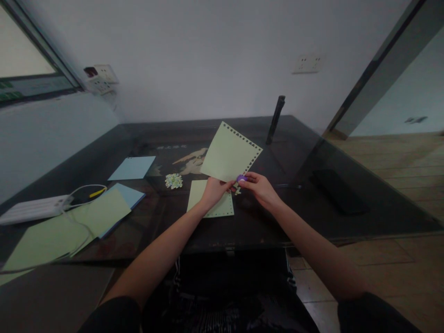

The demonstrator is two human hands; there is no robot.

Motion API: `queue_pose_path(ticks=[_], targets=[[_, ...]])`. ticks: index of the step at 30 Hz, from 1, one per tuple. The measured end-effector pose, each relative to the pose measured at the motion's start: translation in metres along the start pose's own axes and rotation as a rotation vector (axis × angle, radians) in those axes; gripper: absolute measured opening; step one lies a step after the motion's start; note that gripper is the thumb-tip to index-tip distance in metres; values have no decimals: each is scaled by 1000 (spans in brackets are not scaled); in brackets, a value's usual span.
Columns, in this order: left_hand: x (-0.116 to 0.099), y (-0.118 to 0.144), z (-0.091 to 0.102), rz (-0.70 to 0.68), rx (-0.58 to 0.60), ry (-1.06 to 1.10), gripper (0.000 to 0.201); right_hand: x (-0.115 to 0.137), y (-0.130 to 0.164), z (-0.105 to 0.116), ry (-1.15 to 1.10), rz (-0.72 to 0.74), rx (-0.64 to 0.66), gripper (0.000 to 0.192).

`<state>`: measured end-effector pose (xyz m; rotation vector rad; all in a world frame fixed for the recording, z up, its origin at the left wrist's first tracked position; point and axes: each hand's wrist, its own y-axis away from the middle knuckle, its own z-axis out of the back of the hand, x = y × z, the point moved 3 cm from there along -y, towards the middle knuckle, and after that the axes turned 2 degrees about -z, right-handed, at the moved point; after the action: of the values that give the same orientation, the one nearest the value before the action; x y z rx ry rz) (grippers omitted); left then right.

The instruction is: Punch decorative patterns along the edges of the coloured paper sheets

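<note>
- Closest to you was your dark striped clothing (229,296) at the dark glass table's (347,217) edge, both bare forearms reaching out over it.
- Your left hand (214,190) pinched the bottom edge of a pale green square paper sheet (229,152) with punched holes along two sides, held up tilted above the table.
- Your right hand (261,187) gripped a small purple hole punch (241,178) right at that sheet's lower corner.
- Another punched green sheet (222,208) lay flat under your hands, with a little pile of paper cutouts (174,181) nearby to the left.

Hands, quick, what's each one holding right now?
Left hand: closed on the green sheet, held up off the table.
Right hand: closed on the small purple punch at the sheet's lower edge.
</note>
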<state>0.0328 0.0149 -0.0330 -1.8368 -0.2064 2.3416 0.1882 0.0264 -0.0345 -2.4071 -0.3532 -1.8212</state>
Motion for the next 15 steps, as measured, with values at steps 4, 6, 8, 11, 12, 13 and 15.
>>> queue_pose_path(ticks=[4, 6, 8, 11, 12, 13, 15], targets=[[-1, 0, -1, -19, 8, 32, 14, 1, 1, -1, -5, -2, 1, 35], [-1, 0, -1, -24, 10, 46, 14, 0, 0, -1, -9, -2, 7, 35], [-2, 0, -1, -23, 9, 55, 14, -1, -1, 0, -21, -4, 7, 34], [-2, 0, -2, -10, 7, 62, 14, -1, -1, 0, -29, -14, 4, 34], [-2, 1, -2, -7, 8, 64, 14, -2, -1, 0, -28, -18, 4, 33], [-2, 1, -2, -5, 8, 65, 15, -2, -1, 0, -25, -20, 5, 33], [-2, 1, -2, -3, 8, 66, 14, -1, -1, 0, -23, -22, 4, 33]])
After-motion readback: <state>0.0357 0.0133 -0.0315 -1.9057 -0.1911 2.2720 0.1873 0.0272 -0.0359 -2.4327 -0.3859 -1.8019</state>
